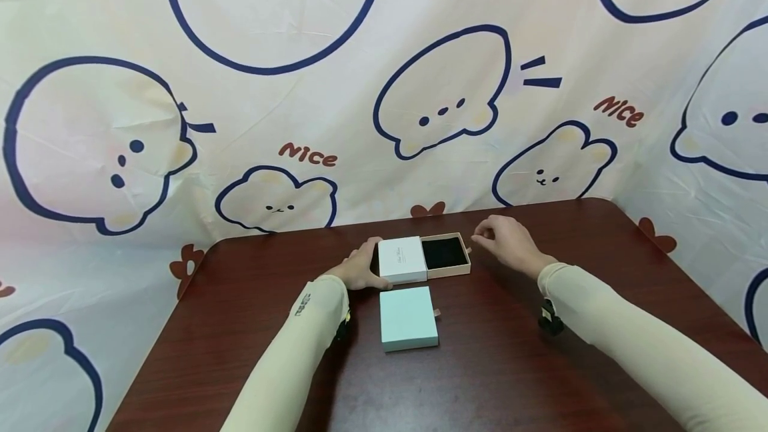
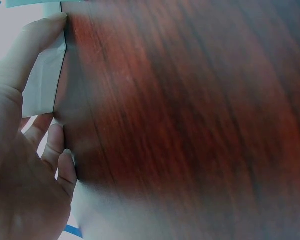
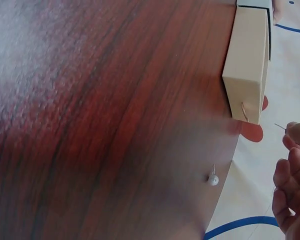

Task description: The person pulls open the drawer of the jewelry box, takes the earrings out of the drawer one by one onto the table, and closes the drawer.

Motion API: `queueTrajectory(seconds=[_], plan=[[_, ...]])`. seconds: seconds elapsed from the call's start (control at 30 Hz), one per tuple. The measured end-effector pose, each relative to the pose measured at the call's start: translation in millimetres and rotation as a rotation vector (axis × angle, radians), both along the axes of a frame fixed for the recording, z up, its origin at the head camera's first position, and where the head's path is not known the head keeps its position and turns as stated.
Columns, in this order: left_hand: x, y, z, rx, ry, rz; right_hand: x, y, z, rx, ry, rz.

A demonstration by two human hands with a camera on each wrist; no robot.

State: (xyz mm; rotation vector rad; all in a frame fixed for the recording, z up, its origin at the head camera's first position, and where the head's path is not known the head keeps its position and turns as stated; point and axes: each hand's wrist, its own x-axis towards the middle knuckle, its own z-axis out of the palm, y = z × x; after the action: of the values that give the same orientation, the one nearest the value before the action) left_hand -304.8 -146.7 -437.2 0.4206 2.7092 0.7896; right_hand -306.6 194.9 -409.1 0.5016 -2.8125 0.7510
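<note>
My left hand (image 1: pixel 360 268) holds the white box sleeve (image 1: pixel 401 259), thumb along its near side and fingers around the far left. From the sleeve's right end the beige drawer (image 1: pixel 444 275) is pulled out, showing a black pad (image 1: pixel 443 253). Just right of the drawer, my right hand (image 1: pixel 509 243) is raised with thumb and forefinger together. In the right wrist view that hand pinches a stud earring, of which only the thin metal post (image 3: pixel 280 126) shows. A pearl stud earring (image 3: pixel 213 179) lies on the table below the hand.
A closed mint-green box (image 1: pixel 409 317) with a small ribbon tab (image 1: pixel 437 313) lies just in front of the white one. The dark red wooden table (image 1: pixel 498 365) reaches back to a cartoon-printed cloth (image 1: pixel 354 112) that hangs behind and at both sides.
</note>
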Motion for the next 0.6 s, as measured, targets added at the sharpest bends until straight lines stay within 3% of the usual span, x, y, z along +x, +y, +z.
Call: queueTrajectory(seconds=[0.6], plan=[[1.4,0.2,1.9,-0.016,0.002,-0.003,-3.4,15.2,-6.3,-0.003,-0.018,-0.005]])
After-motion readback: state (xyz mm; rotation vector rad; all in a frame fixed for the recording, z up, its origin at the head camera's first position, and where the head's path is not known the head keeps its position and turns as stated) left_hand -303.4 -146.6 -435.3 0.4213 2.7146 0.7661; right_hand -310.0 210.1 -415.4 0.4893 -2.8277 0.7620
